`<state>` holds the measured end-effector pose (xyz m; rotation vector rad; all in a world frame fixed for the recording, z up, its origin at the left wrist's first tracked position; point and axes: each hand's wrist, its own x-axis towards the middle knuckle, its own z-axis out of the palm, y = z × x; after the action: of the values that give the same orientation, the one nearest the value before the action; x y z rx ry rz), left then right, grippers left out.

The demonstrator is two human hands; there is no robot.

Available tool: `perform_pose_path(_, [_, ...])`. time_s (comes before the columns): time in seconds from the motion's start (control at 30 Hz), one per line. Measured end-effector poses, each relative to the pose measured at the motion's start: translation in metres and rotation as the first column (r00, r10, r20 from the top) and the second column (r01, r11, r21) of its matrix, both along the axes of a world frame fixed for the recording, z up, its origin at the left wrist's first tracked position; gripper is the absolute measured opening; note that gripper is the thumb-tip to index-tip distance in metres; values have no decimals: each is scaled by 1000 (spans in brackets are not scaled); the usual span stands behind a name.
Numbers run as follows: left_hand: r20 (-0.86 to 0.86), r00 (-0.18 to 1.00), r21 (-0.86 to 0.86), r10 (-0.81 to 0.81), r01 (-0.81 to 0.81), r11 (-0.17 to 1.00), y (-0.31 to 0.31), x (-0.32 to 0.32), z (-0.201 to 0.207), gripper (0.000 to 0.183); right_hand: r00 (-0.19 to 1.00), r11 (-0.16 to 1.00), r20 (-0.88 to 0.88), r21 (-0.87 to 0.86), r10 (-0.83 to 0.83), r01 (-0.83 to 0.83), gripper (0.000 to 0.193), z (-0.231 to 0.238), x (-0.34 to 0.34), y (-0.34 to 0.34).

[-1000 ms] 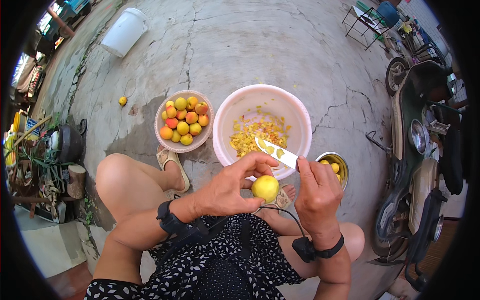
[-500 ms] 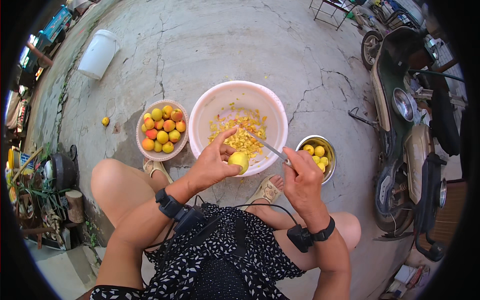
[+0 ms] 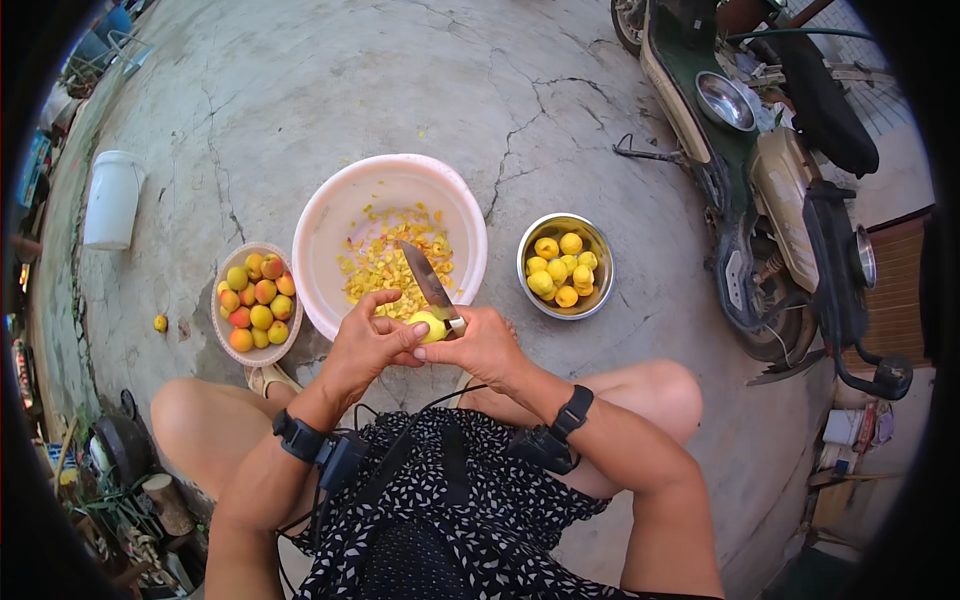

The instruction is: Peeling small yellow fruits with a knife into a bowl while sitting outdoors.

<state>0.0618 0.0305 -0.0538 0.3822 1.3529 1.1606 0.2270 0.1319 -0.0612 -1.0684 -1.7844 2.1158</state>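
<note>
My left hand is closed around a yellow, peeled-looking apricot, fingertips and thumb on its near and left sides. In my right hand is a kitchen knife, its broad blade pointing up and away beside the fruit. The right thumb reaches across to the apricot. Both hands meet over the near edge of a large pale pink basin. Yellow and reddish peelings lie scattered over the basin's bottom.
Left of the basin, a light basket holds several red-and-yellow apricots. Peeled ones fill a steel bowl on the right. A white bucket stands at far left, and a scooter at right. One fruit lies on the concrete.
My right hand has brought the knife left to the apricot, and its blade now points up beside the fruit. The whole view has swung right, so the basin and bowls appear farther left.
</note>
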Motion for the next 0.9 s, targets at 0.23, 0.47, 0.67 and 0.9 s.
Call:
perform_pose_path(0.23, [-116, 984, -21, -132, 130, 991, 3, -2, -5, 68, 856, 898, 335, -56, -394, 436, 35, -90, 52, 58])
perform_pose_path(0.47, [-122, 992, -11, 15, -17, 1000, -2, -26, -1, 62, 399, 641, 551, 363, -733, 676, 42, -153, 133, 117])
perform_pose_path(0.67, [-144, 987, -14, 70, -73, 997, -16, -36, 3, 56, 258, 360, 451, 155, -855, 920, 21, -157, 121, 132])
perform_pose_path(0.9, [-293, 928, -69, -229, 218, 973, -21, -23, -21, 46, 690, 668, 201, -173, -696, 724, 15, -118, 77, 126])
